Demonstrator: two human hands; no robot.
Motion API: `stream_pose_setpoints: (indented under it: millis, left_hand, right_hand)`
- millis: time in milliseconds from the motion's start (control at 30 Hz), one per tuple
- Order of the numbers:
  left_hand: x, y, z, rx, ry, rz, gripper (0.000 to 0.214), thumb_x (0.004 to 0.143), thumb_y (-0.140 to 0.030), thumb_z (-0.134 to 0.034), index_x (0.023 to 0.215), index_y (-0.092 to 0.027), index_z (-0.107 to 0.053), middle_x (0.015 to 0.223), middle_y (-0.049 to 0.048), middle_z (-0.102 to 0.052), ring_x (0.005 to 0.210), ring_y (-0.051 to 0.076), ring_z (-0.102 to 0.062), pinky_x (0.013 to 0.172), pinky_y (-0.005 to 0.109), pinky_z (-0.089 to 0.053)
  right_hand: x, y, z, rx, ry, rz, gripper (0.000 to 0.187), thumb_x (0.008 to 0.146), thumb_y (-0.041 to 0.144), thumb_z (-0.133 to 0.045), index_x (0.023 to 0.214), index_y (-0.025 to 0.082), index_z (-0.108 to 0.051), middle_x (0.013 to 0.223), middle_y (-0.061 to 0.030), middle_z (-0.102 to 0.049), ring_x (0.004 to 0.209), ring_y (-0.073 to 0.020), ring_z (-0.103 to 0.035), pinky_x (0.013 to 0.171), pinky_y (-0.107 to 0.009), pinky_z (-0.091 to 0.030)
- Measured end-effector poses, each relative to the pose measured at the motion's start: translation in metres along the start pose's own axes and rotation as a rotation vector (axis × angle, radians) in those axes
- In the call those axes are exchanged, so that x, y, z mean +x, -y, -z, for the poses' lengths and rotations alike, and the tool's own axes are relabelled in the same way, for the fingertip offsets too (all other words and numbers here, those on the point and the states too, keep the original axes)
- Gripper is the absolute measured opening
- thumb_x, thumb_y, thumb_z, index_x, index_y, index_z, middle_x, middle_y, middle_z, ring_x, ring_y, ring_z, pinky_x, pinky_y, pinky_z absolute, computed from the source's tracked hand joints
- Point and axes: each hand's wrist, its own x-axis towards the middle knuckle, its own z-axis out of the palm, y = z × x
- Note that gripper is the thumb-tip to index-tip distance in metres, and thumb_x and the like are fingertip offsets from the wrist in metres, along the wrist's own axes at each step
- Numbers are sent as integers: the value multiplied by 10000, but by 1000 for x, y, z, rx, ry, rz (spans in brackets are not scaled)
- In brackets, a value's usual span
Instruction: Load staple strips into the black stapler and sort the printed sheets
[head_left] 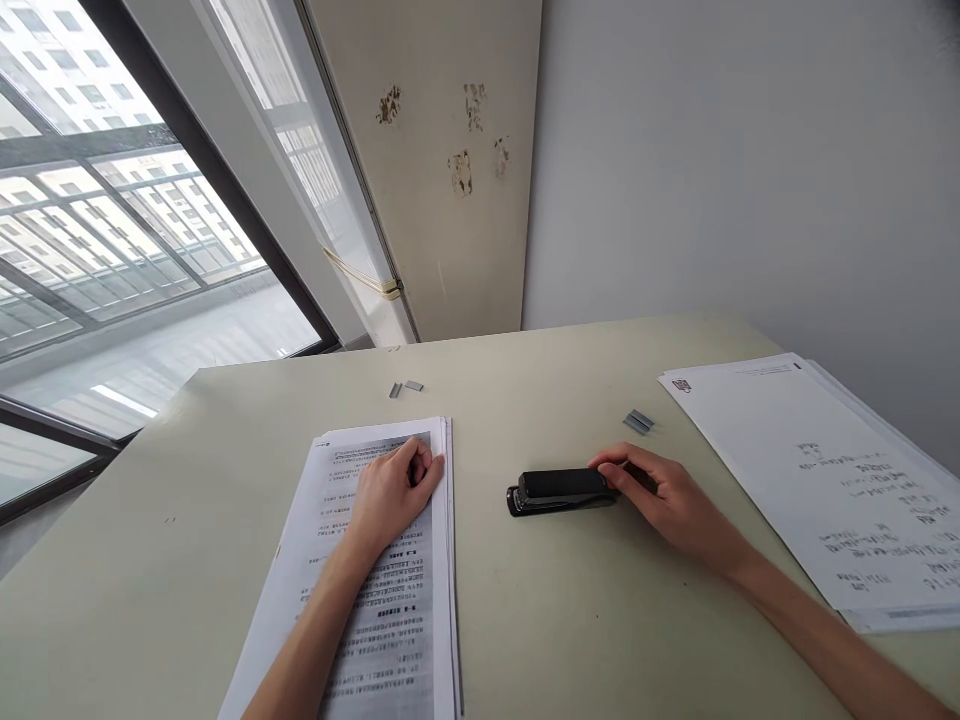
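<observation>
My left hand (396, 492) lies on a stack of printed sheets (390, 640), near its top right corner. Its fingers are curled in, and nothing shows in them. To the right of the stack, a black stapler (562, 487) rests on the table, lying crosswise. Thumb and fingers of my right hand (660, 495) are closed on the stapler's right end. Just beyond that hand lie grey strips of staples (639, 421). Two smaller pieces of staple strip (406, 388) lie behind the paper stack.
A second stack of paper (810, 480), with handwriting-like marks on top, lies along the right side of the pale table (540, 610). Behind the table stand a grey wall (720, 160) and a beige panel (450, 240). A large window (112, 220) is at the left.
</observation>
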Motion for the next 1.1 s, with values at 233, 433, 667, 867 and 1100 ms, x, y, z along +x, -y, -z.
stream_pose_setpoints:
  millis: [233, 433, 667, 867, 1100]
  left_hand:
    - [-4, -19, 3, -27, 63, -151, 273, 991, -473, -581, 869, -231, -614, 767, -26, -636, 605, 134, -519, 598, 271, -384]
    - [-13, -56, -17, -106, 193, -366, 388, 925, -607, -711, 1078, -251, -706, 897, -3, -660, 641, 133, -571, 589, 273, -417]
    - [-15, -61, -28, -65, 167, -410, 335, 1063, -531, -549, 1014, -242, -712, 874, 3, -692, 659, 140, -627, 563, 282, -397]
    - [-16, -56, -22, -27, 175, -434, 318, 1079, -495, -526, 1067, -244, -721, 884, 16, -709, 762, 168, -684, 611, 276, -438]
    - [-21, -38, -1, -58, 180, -389, 308, 1060, -477, -549, 1060, -237, -742, 863, 23, -696, 717, 155, -642, 610, 274, -456]
  right_hand:
    - [-1, 5, -3, -3, -65, -53, 550, 1059, 684, -387, 1017, 259, -734, 881, -39, -725, 649, -196, -540, 594, -316, -448]
    - [0, 2, -3, -14, -53, -27, 558, 1061, 685, -368, 1039, 256, -725, 931, -58, -744, 728, -223, -603, 664, -340, -499]
    - [0, -2, -2, -89, 56, 123, 352, 971, 609, -653, 1148, 306, -692, 1036, -59, -720, 968, -277, -651, 871, -411, -540]
    - [1, 0, -3, -93, 63, 149, 284, 984, 556, -664, 1128, 314, -703, 1050, -60, -724, 1012, -289, -667, 900, -423, -548]
    - [0, 4, -2, -91, 50, 132, 283, 975, 570, -668, 1098, 318, -712, 1028, -53, -723, 983, -281, -668, 871, -405, -553]
